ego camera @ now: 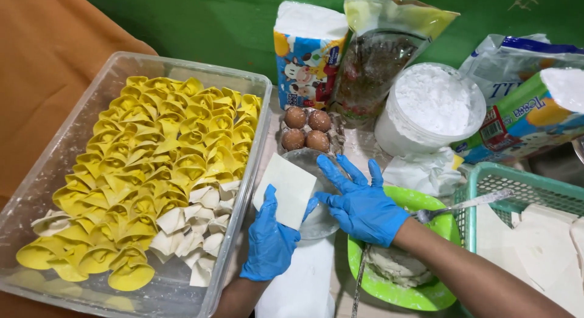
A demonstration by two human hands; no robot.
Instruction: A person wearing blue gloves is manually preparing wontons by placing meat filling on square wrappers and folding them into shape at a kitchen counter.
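**Blue gloves, one square wrapper over the water bowl**

Blue-gloved, the left hand (269, 239) holds a pale square wrapper (286, 189) by its lower edge, thumb on top and fingers curled behind — a light pinch, not a fist. The wrapper tilts over the rim of a small clear bowl (316, 217) that sits between the two hands. The right hand (360, 203) is spread, holding nothing; its fingertips (320, 199) touch the wrapper's right edge just above the bowl.

Seen from the head camera, a clear plastic tub (243, 172) lies to the left, packed with folded dumplings (164, 166), mostly yellow with a patch of white ones near the hands. A green plate (420, 297) with a lump of filling (395, 264) and a spoon (462, 205) sits under the right forearm; a green basket (517, 184) of spare wrappers stands at the right. Four brown eggs (307, 129) and a tub of white flour (429, 111) stand behind.

By my reading the step is wetting the wrapper's edge — filling comes next, calling for the right hand to take up the spoon.
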